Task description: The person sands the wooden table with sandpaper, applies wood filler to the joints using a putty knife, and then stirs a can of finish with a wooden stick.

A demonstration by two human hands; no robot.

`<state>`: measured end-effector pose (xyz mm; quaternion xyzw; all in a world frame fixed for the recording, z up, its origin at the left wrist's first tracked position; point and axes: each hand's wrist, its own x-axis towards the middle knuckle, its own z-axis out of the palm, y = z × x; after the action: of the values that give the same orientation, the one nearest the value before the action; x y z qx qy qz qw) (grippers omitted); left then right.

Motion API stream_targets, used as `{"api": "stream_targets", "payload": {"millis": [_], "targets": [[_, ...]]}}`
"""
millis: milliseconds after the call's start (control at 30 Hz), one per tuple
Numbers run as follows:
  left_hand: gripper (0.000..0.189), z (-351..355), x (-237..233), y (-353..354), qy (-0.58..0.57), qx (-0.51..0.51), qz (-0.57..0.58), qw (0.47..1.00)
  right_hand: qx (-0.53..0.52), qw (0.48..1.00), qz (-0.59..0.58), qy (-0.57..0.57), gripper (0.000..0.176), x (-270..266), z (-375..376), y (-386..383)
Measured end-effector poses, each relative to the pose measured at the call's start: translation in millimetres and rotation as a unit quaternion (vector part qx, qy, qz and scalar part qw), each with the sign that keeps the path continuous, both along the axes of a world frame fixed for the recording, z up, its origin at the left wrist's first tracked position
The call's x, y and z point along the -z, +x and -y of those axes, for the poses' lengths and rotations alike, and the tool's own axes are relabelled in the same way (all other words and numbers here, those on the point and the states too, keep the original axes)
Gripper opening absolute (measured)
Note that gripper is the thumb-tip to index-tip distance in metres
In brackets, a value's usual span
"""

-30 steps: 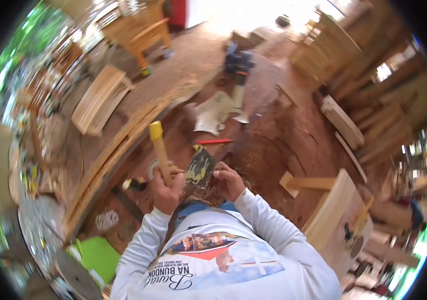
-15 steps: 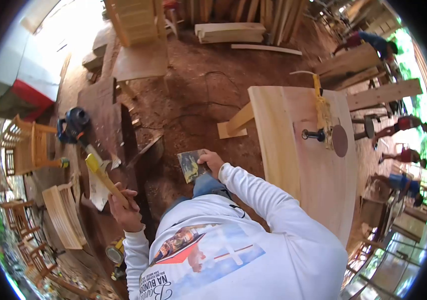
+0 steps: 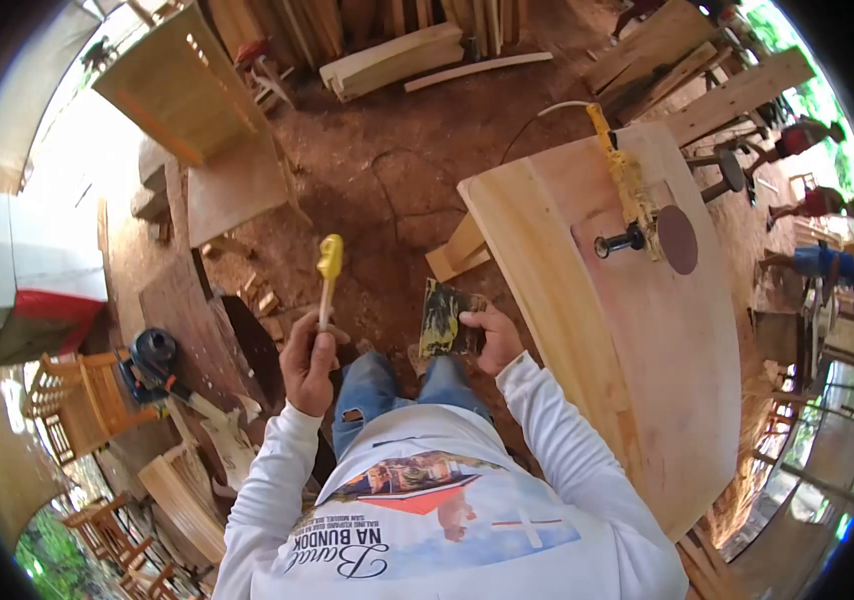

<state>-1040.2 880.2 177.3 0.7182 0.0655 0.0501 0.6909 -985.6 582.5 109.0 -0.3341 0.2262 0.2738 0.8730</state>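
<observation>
Upright in my left hand [image 3: 308, 365] is a thin stick with a yellow-coated end [image 3: 330, 257]; my fingers are wrapped round its lower part. My right hand [image 3: 493, 338] grips the edge of a dark flat plate [image 3: 444, 318] smeared with yellow, thumb on top. Both hands are in front of my body, apart from each other. To the right of the plate stands a large pale wooden tabletop [image 3: 587, 300]. On it rests a yellow power tool [image 3: 632, 195] with a black side handle and a brown round disc [image 3: 678, 240].
A dark bench [image 3: 197, 320] with a blue-black power tool [image 3: 152, 360] is at the left. Wooden chairs [image 3: 77, 395] stand beyond it. Boards [image 3: 392, 62] lie at the back, and a cable crosses the dirt floor. Several people are at the far right.
The view has turned toward the tabletop. My left hand has swung the stick from a leftward slant to nearly upright, away from the bench. The plate is still in my right hand.
</observation>
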Motion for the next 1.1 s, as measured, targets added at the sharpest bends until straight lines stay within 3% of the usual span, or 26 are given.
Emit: {"api": "stream_targets", "payload": {"millis": [100,267,333,467,667,1100], "targets": [[0.038,-8,-3,32,-0.004,0.084,0.047,0.995,0.019,0.996,0.078,0.049,0.04,-46,-32,13],[0.04,-32,-33,76,0.111,0.195,0.125,0.966,0.06,0.982,0.13,0.123,0.038,-107,-83,23],[0.041,-36,-49,92,0.171,0.219,0.208,0.938,0.066,0.978,0.145,0.137,0.037,-113,-91,23],[0.042,-51,-74,115,0.232,0.283,0.263,0.893,0.13,0.973,0.147,0.119,0.037,-124,-100,14],[0.043,-59,-93,124,0.309,0.302,0.33,0.839,0.196,0.952,0.196,0.127,0.034,-130,-93,1],[0.046,-64,-110,128,0.339,0.345,0.371,0.793,0.214,0.927,0.269,0.153,0.039,-133,-73,-17]]}}
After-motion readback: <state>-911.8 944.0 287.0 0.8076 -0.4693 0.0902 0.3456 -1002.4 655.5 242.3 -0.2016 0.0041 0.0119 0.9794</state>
